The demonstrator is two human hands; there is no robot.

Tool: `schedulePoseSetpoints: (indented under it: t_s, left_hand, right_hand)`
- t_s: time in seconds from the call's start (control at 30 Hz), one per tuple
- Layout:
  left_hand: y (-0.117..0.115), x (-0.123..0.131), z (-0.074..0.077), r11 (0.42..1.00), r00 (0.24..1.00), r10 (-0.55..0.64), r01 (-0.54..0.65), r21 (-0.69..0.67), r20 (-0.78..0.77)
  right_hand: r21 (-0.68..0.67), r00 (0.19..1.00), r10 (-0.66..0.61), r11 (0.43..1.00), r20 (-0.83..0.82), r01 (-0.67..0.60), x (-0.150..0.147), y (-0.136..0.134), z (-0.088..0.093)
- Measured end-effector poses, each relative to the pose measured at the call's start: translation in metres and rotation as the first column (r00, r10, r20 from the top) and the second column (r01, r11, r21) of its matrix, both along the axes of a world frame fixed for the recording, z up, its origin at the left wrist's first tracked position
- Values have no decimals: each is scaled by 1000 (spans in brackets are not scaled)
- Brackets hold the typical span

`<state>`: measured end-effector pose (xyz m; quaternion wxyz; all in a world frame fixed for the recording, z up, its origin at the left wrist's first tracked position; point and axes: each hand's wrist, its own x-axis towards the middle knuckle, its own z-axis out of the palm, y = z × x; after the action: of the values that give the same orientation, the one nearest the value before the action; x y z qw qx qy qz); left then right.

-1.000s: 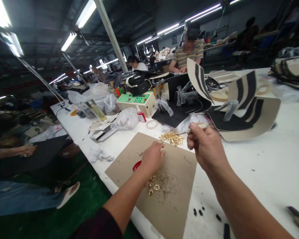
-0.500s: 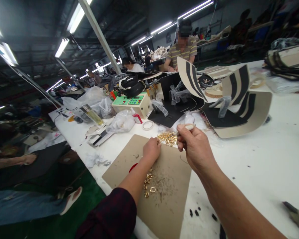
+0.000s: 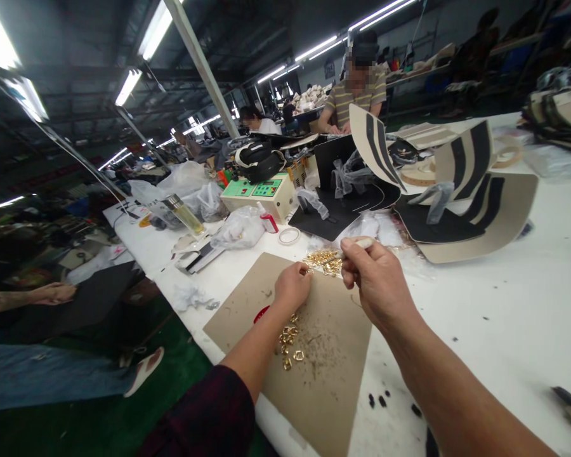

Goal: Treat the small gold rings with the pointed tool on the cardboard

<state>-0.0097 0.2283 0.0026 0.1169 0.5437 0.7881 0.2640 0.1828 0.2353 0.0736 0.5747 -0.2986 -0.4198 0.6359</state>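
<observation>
My left hand (image 3: pixel 292 285) is closed in a pinch over the far part of a tan board (image 3: pixel 335 381), and a glint of gold shows at its fingertips, seemingly a small gold metal piece. My right hand (image 3: pixel 374 273) grips a slim tool with a pale handle (image 3: pixel 364 242); its thin end points left toward the left fingertips. What kind of tool it is, I cannot tell. Just behind both hands lies a heap of small gold metal fittings (image 3: pixel 320 256). Several gold ring-shaped fittings (image 3: pixel 288 339) rest on the board beside my left forearm, near a partly hidden red object (image 3: pixel 261 313).
Behind the hands are a tape roll (image 3: pixel 289 236), a red-and-white bottle (image 3: pixel 268 222), a plastic bag (image 3: pixel 240 228) and a cream control box (image 3: pixel 261 195). Curved beige-and-black panels (image 3: pixel 476 216) stand at right. Black bits (image 3: pixel 383 401) dot the white table (image 3: pixel 504 343). Co-workers sit beyond and at left.
The view has shifted slightly, so the scene sits a little further right. Both hands keep nearly the same pose over the board. At left, a co-worker's hands have moved on a black sheet.
</observation>
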Motion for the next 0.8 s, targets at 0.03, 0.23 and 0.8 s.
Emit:
schedulePoseSetpoints:
  t_s: [0.03, 0.23, 0.8]
  left_hand:
    - [-9, 1, 4, 1000, 999, -14, 12, 28, 46]
    - [-107, 9, 19, 981, 959, 11, -66, 185, 284]
    - [-204, 14, -41, 889, 578, 149, -434, 148, 802]
  right_hand:
    - [6, 1000, 11, 1000, 8, -11, -1, -2, 0]
    - [60, 979, 124, 989, 163, -135, -18, -34, 1]
    - [161, 718, 251, 878, 649, -451, -61, -99, -50]
